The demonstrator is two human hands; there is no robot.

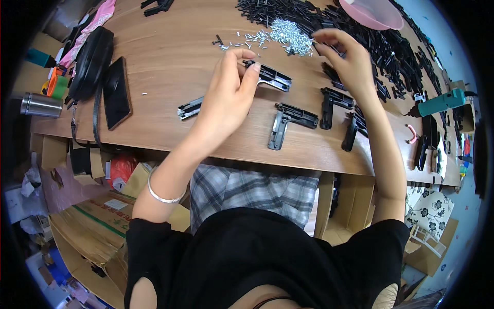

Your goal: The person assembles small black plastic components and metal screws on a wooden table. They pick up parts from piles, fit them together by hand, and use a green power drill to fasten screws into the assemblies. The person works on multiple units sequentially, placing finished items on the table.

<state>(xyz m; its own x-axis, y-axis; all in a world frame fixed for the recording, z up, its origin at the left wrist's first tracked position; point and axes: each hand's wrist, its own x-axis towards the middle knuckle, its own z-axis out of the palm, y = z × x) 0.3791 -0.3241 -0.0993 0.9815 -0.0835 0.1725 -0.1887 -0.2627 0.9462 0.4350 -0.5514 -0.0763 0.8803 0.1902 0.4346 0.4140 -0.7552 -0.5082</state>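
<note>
My left hand (231, 95) is closed on a black pistol-shaped plastic shell (276, 79), thumb on top, its inner side showing. Another shell (189, 108) lies partly hidden behind that hand. My right hand (350, 59) reaches over the table with thumb and forefinger curved and apart, beside a pile of small silver screws (289, 35) and black parts. I make out nothing held in it. Toward the table's front lie an L-shaped black shell (294, 117), a second shell (337, 100) and a third shell (354, 133), the last partly behind my right forearm.
A heap of black plastic parts (406, 59) spreads across the far right, near a pink basin (373, 13). A teal electric screwdriver (441, 102) is at right. At left are a phone (118, 93), black pouch (92, 62) and metal cup (42, 105). Cardboard boxes (87, 226) stand below.
</note>
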